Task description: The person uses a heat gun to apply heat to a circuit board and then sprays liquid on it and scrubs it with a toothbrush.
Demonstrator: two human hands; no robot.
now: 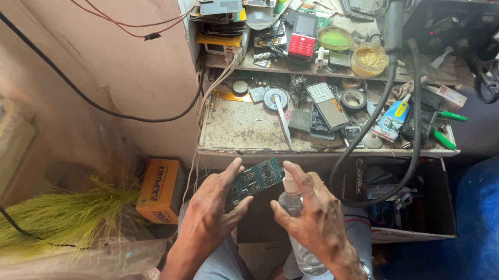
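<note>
**Q:** Bench layout, biggest first?

**Me:** Drum (496,239), blue, fills four o'clock. Workbench shelf (251,130) at twelve, cluttered. Straw broom (49,219) at eight. Open cardboard box (429,204) under the shelf at two.

**Q:** And your hands?

**Me:** Left hand (210,209) pinches the green circuit board (257,179) by its lower edge, thumb and fingers clamped on it, just below the shelf lip at twelve. Right hand (316,224) is wrapped round a clear plastic bottle (301,238) over my lap, forefinger lifted toward the nozzle, other fingers closed on the body.

**Q:** How will the board handle?

**Me:** My guess: light, stiff, fragile. Parts stand proud on the face, so edges only. The bottle looks soft-walled and may be slippery if wet; grip mid-body.

**Q:** Packages and labels?

**Me:** Orange carton (159,189) with dark lettering, on the floor at nine. Small blue-and-white packet (393,120) on the shelf at one. Red keypad phone (303,36) at twelve on the upper tier, beside a round green-filled tub (335,38) and a yellowish one (370,58).
</note>
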